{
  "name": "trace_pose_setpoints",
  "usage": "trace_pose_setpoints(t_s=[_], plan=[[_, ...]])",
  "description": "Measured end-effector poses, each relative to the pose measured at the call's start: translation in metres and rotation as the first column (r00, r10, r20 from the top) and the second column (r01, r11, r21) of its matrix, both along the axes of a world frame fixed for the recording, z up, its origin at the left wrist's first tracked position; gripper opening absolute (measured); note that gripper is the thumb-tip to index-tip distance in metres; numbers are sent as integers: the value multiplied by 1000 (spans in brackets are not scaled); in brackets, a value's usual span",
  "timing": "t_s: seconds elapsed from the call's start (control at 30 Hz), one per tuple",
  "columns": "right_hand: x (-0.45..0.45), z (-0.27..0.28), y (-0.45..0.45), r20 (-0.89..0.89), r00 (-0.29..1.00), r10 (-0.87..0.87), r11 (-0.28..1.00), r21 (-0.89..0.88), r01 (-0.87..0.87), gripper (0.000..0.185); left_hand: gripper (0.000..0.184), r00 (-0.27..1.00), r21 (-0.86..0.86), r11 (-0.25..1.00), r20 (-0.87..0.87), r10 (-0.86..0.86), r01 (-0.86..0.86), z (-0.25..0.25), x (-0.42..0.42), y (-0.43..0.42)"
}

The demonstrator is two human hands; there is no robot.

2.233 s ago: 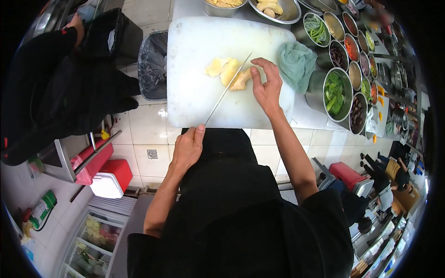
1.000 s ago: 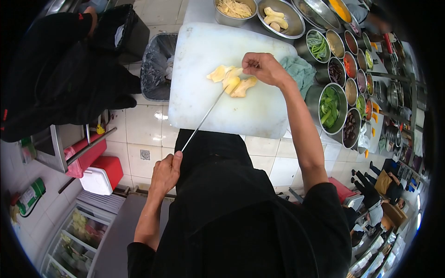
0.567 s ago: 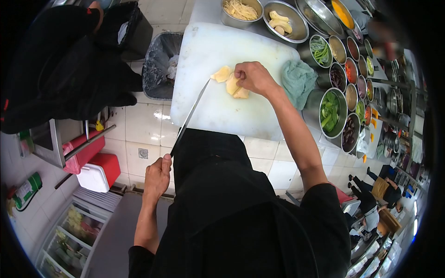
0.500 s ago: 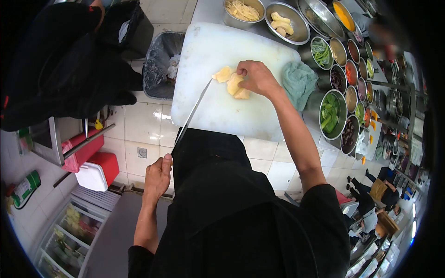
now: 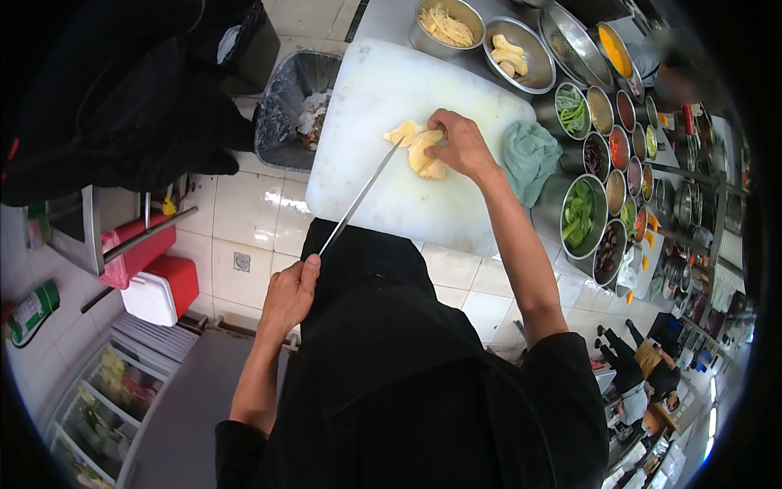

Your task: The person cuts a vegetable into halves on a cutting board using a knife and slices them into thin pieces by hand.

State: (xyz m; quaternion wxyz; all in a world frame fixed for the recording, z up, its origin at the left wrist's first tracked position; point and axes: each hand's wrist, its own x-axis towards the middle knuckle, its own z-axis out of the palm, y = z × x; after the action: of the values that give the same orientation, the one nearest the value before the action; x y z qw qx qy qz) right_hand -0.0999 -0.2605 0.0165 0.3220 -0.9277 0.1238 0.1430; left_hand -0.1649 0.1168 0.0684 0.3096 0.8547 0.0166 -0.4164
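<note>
My left hand (image 5: 289,295) is closed around the handle end of a long-bladed knife (image 5: 362,196); the handle itself is hidden in my fist. The blade slants up and right over the white cutting board (image 5: 358,187), its tip at a pale yellow piece (image 5: 399,133) that looks like peeled ginger. My right hand (image 5: 463,148) has its fingers bent, pinching the larger pale yellow chunk (image 5: 423,153) beside it on the board. A crumpled green cloth (image 5: 528,159) lies just right of my right wrist.
Bowls of pale shreds (image 5: 446,26) and peeled yellow pieces (image 5: 509,55) stand behind the board. Several metal tubs of cut vegetables (image 5: 580,212) line the right. A lined bin (image 5: 285,122) stands left, near a person in black (image 5: 122,106). People (image 5: 643,367) are far right.
My left hand and the knife have moved up and right, bringing the tip over to the smaller piece. The right hand keeps its hold; the whole view has shifted slightly.
</note>
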Motion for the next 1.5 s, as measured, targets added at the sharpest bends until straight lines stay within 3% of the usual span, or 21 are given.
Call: trace_pose_setpoints(t_s=[0.47, 0.77, 0.87, 0.97, 1.07, 1.17, 1.37, 1.5], plan=[[2, -3, -2, 34, 971, 238, 964, -129, -232, 35, 72, 1000, 78, 997, -27, -15, 18, -8, 0, -8], [8, -10, -6, 27, 977, 212, 977, 17, -213, 30, 73, 1000, 74, 997, -1, 6, -6, -12, -8, -9], [11, -6, -6, -62, 964, 260, 965, -24, -262, 27, 73, 1000, 68, 998, 6, 16, -16, -12, -9, -10], [13, -10, -10, -38, 956, 292, 956, 1, -292, 24, 73, 1000, 51, 998, 0, 24, -24, -10, -10, -10], [16, -5, -11, -130, 962, 240, 962, 167, -217, 23, 73, 996, 23, 996, -24, 82, -81, -12, -13, -6], [20, -13, -10, -37, 970, 238, 939, 263, -221, 23, 74, 982, 1, 984, -74, 175, -176, -18, -20, 5], [20, -4, 6, 33, 986, 166, 985, 43, -168, 30, 74, 963, -26, 966, -92, 254, -257, -13, -21, 20], [12, -3, 11, 192, 964, 183, 983, -32, -181, 39, 69, 946, -110, 940, -75, 316, -323, -17, -25, 25]])
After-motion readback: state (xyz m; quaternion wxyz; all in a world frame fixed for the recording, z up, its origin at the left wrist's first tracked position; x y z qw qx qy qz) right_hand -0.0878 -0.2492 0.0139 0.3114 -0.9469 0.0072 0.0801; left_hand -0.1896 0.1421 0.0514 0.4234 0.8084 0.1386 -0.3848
